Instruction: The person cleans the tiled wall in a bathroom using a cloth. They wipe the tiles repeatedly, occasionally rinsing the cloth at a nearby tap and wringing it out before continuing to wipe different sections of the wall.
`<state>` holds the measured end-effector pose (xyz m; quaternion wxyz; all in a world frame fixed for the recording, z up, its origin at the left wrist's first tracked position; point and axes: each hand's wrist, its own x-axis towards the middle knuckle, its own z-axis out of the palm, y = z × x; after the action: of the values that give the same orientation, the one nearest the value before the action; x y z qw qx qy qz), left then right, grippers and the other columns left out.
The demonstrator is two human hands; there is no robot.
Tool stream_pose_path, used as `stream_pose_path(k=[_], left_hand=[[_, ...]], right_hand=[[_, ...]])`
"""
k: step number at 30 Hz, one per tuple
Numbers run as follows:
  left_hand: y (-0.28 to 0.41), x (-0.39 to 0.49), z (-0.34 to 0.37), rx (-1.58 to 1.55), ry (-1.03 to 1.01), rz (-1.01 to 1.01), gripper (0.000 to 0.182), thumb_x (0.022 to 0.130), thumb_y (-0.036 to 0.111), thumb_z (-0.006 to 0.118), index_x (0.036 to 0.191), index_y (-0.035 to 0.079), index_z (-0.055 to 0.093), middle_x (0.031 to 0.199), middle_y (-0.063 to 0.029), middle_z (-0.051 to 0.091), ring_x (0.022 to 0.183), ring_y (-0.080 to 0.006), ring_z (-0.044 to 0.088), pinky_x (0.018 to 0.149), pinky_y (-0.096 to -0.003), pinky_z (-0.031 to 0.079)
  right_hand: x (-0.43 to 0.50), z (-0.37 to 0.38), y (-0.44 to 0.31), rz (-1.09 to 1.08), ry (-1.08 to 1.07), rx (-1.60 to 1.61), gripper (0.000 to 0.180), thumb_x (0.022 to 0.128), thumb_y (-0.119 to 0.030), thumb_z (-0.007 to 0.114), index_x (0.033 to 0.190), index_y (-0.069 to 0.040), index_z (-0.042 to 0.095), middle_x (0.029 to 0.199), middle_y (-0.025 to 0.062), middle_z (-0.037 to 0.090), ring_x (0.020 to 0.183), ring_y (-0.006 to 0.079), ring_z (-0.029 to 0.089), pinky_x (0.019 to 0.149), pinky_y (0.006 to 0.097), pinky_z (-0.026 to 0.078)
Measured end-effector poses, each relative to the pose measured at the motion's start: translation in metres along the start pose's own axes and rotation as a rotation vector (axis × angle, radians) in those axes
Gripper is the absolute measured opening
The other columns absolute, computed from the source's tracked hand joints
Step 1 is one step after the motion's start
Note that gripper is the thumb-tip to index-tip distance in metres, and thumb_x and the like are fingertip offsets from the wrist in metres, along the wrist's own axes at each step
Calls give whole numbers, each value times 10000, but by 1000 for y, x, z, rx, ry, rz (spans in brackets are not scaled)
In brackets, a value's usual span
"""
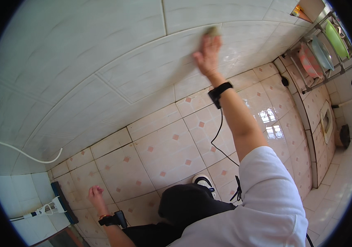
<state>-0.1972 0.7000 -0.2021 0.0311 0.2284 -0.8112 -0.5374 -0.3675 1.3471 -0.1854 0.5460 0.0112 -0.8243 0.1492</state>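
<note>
My right hand [209,54] is stretched out to the white tiled wall [132,71]. Under its fingertips, a small yellowish-green pad [212,31], blurred and possibly a sponge, is pressed against the tiles near a grout line. A black strap with a small device [220,93] is around the right wrist, with a thin black cable hanging from it. Low at the left, my left hand [96,195] hangs above the floor with its fingers loosely curled; nothing shows in it. That wrist also bears a black strap with a device [114,219].
A squeegee-type floor mop [64,203] leans at the lower left, near a white hose [24,153]. At the right are a metal rack [338,72] with plastic basins [310,60], a raised step [299,114] and a squat toilet [326,121]. The tiled floor [166,148] looks shiny, perhaps wet.
</note>
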Motion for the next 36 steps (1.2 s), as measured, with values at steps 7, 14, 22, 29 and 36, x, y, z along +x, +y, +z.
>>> stream_pose_path(k=[7, 14, 22, 29, 36], left_hand=[[-9, -1, 9, 5, -21, -95, 245, 916, 238, 481, 806, 33, 558, 726, -26, 545, 657, -123, 535, 642, -252, 463], [-2, -7, 18, 3, -28, -82, 212, 919, 186, 467, 841, 8, 553, 754, -37, 545, 680, -125, 528, 654, -259, 478], [-10, -7, 11, 17, -22, -76, 214, 913, 197, 477, 816, 20, 547, 755, -32, 538, 678, -123, 527, 658, -267, 479], [-1, -15, 3, 29, -20, -55, 240, 922, 211, 462, 809, 18, 548, 737, -40, 541, 668, -129, 535, 654, -267, 478], [9, -26, 18, 48, -74, -75, 238, 920, 221, 474, 833, 15, 558, 781, -37, 556, 704, -127, 542, 694, -265, 474]], right_hand=[[5, -53, 180, 1133, 652, 697, 744, 918, -504, 250, 1410, -9, -7, 1486, 161, -31, 1369, 327, -18, 1103, 428, 28], [-30, 31, -12, 1031, 380, 214, 716, 936, -363, 301, 1370, 84, -51, 1429, 310, -67, 1338, 425, -68, 1092, 477, -5], [-78, 113, -267, 1317, 164, 826, 769, 943, -393, 327, 1363, 64, -127, 1425, 275, -182, 1334, 372, -183, 1079, 447, -60], [-61, 87, -101, 1744, 382, 568, 953, 855, -652, 274, 1373, 61, -88, 1437, 237, -183, 1355, 316, -145, 1101, 415, -32], [-20, -55, 152, 1458, 456, 1025, 843, 861, -639, 214, 1412, -35, 6, 1489, 118, 21, 1333, 303, 186, 1063, 483, 210]])
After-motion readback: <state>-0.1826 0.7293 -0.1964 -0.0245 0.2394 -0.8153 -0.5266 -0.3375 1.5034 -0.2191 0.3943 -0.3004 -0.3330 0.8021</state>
